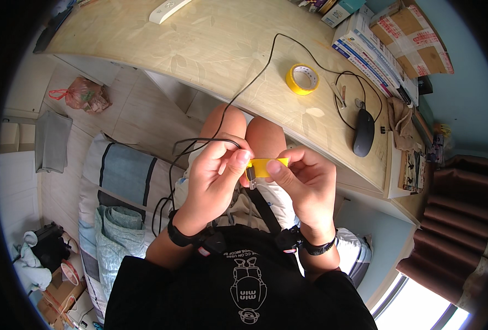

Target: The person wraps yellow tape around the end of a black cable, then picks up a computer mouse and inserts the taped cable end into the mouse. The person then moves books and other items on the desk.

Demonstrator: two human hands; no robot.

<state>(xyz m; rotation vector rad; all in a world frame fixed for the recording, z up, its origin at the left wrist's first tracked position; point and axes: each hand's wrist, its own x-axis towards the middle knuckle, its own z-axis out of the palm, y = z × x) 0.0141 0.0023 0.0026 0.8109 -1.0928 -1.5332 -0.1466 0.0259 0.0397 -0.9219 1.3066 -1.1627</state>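
Observation:
Over my lap, my left hand [220, 168] pinches the black cable of a mouse just behind its USB plug [251, 177], whose metal end points down toward me. A short strip of yellow tape [263, 167] lies against the plug's side. The strip's right end is pinched between thumb and fingers of my right hand [305, 179]. From my left hand the black cable [247, 88] loops out and runs up over the desk to a black mouse [363, 132] at the right. A roll of yellow tape [302, 80] lies on the desk beyond my hands.
The pale desk [216, 49] curves across the far side. Stacked books [365, 60] and a cardboard box [411, 38] stand at its right end, near small scissors [340, 95]. A white power strip [167, 10] lies at the back. On my left are a bed [124, 170] and a tied plastic bag [87, 94].

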